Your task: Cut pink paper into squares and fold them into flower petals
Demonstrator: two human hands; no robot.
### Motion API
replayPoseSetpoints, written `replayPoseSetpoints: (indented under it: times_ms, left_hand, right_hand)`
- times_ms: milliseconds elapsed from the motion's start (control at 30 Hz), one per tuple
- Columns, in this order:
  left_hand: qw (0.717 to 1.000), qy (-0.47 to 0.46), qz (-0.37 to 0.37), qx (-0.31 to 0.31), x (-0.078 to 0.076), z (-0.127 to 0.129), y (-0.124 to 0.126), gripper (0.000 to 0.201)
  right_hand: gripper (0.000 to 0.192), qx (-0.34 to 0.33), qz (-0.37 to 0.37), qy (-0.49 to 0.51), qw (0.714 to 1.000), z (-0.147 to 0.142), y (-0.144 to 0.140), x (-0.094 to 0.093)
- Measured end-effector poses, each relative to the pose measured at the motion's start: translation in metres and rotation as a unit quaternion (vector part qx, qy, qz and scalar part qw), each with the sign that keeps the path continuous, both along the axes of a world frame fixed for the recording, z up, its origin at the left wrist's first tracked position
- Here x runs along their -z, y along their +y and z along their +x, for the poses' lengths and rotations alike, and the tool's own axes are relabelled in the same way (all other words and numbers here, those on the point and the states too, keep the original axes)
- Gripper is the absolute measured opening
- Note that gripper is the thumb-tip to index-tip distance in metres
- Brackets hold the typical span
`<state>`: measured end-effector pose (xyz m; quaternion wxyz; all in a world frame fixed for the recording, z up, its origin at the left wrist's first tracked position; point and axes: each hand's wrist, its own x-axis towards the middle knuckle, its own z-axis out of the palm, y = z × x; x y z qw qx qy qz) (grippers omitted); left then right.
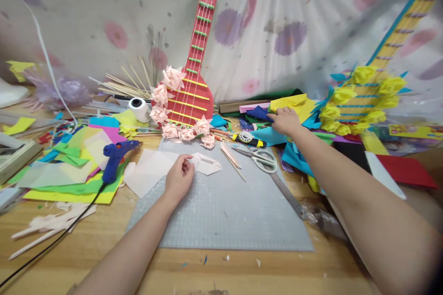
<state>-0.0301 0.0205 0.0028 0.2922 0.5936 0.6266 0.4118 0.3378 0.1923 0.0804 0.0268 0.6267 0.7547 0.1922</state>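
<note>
My left hand (180, 173) rests on the grey cutting mat (221, 221) with its fingers curled in; whether they grip anything is hidden. Beside its fingertips lies a folded pale pink paper piece (207, 164), and a flat pale sheet (148, 173) is on its other side. Stretched out to the back right, my right hand (285, 121) has its fingers extended over a dark blue piece (259, 113) and yellow paper (297, 103). Nearer on the mat are scissors (265, 160), a rolled pink paper cone (230, 154) and a thin stick (237, 169).
A red paper lute (204, 46) with pink flowers stands behind the mat; a yellow-flowered one (356, 97) stands right. The blue glue gun (114, 159) lies on coloured sheets (72, 193). Nearby are a metal ruler (287, 196), a yellow-black cutter (258, 141) and a white roll (139, 109).
</note>
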Motion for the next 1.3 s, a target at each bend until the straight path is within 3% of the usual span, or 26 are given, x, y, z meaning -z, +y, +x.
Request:
replayPoseSetpoints:
  times_ms: [167, 233, 400, 533, 633, 767, 1033, 1300]
  left_hand:
    - [0.993, 0.086, 0.082, 0.018, -0.001, -0.003, -0.001, 0.028]
    - [0.985, 0.125, 0.111, 0.045, -0.001, -0.005, 0.000, 0.038]
    - [0.963, 0.218, 0.097, 0.127, 0.000, -0.008, 0.004, 0.056]
    - [0.948, 0.267, 0.083, 0.150, -0.002, -0.006, 0.003, 0.056]
    - [0.946, 0.277, 0.086, 0.144, -0.003, -0.002, 0.000, 0.056]
    - [0.945, 0.291, 0.079, 0.125, -0.003, 0.003, -0.006, 0.055]
    - [0.947, 0.298, 0.087, 0.086, -0.004, 0.006, -0.007, 0.052]
    - [0.947, 0.296, 0.102, 0.070, -0.002, 0.006, -0.006, 0.051]
  right_hand:
    - [0.033, -0.031, 0.050, 0.027, 0.998, -0.043, -0.025, 0.002]
    - [0.028, -0.085, 0.058, 0.087, 0.991, -0.069, -0.047, 0.002]
    - [0.019, -0.246, -0.056, 0.217, 0.943, -0.140, -0.131, 0.016]
    - [0.017, -0.249, -0.093, 0.210, 0.941, -0.179, -0.177, 0.045]
    - [0.019, -0.215, -0.072, 0.213, 0.950, -0.191, -0.181, 0.064]
    - [0.020, -0.174, -0.048, 0.231, 0.956, -0.194, -0.171, 0.075]
    - [0.017, -0.210, -0.043, 0.284, 0.935, -0.187, -0.173, 0.076]
    - [0.023, -0.187, -0.033, 0.216, 0.958, -0.195, -0.172, 0.072]
